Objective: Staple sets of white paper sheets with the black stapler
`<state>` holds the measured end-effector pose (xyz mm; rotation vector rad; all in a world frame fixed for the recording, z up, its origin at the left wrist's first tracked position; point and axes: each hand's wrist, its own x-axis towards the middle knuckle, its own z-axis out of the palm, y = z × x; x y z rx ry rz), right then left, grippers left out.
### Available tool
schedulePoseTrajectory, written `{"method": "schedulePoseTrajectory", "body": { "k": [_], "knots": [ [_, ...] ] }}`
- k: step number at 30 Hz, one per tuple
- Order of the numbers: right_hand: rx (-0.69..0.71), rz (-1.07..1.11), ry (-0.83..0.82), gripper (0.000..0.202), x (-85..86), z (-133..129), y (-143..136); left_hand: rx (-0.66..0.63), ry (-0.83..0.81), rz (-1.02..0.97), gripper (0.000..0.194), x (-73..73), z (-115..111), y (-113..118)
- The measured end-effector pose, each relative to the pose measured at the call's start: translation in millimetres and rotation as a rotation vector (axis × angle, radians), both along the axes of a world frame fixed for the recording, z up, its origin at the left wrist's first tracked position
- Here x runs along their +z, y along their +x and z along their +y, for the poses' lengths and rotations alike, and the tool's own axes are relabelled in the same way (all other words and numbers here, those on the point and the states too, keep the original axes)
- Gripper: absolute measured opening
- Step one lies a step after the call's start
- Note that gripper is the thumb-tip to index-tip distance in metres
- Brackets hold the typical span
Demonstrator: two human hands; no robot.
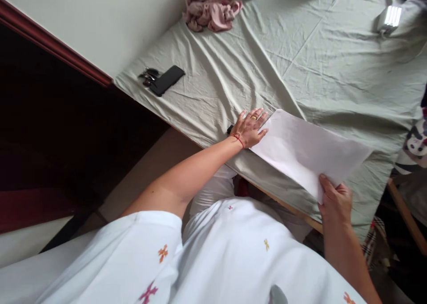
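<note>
A blank white sheet of paper lies at a slant over the green cloth, near the front edge. My left hand rests flat at the sheet's left end, fingers spread, the thumb at the paper's edge. Under or beside that hand, a small dark object shows only in part. My right hand pinches the near right corner of the paper between thumb and fingers, and the sheet bends up slightly there.
Green cloth with wrinkles covers the surface. A black phone and keys lie at the left. Pink crumpled fabric sits by the wall. A white adapter with a cable is at the far right.
</note>
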<state>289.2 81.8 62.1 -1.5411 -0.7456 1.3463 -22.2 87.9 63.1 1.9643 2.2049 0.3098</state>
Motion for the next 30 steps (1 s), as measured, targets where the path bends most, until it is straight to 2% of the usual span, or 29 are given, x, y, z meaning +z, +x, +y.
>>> {"method": "schedulePoseTrajectory", "body": {
  "k": [5,8,11,15,20,22,25,30],
  "knots": [
    [-0.035,0.004,0.011,0.049,2.3,-2.4,7.4,0.052,0.138,-0.075,0.062,12.4,-2.4,-13.2],
    [-0.062,-0.005,0.019,0.05,2.3,-1.6,18.6,0.166,0.207,-0.077,0.053,17.4,-6.9,-40.1],
    [-0.068,-0.058,0.029,0.047,-1.2,-2.7,31.2,0.374,0.252,-0.056,0.044,19.3,-15.5,-86.5],
    [-0.104,-0.14,-0.03,0.045,-6.7,-6.4,40.9,0.61,0.243,-0.013,0.034,23.8,-31.7,-163.0],
    [-0.115,-0.236,-0.088,0.04,-11.8,-10.5,44.1,0.731,0.101,0.085,0.058,29.8,-49.1,-246.7],
    [-0.12,-0.261,-0.072,0.038,-14.2,-11.8,46.5,0.722,0.028,0.145,0.072,28.4,-52.4,-272.6],
    [-0.123,-0.312,-0.068,0.038,-17.2,-14.0,51.1,0.776,-0.083,0.159,0.088,22.3,-51.5,-303.6],
    [-0.096,-0.366,-0.099,0.035,-20.0,-15.9,53.4,0.867,-0.197,0.17,0.081,12.8,-36.7,-342.7]
  ]
}}
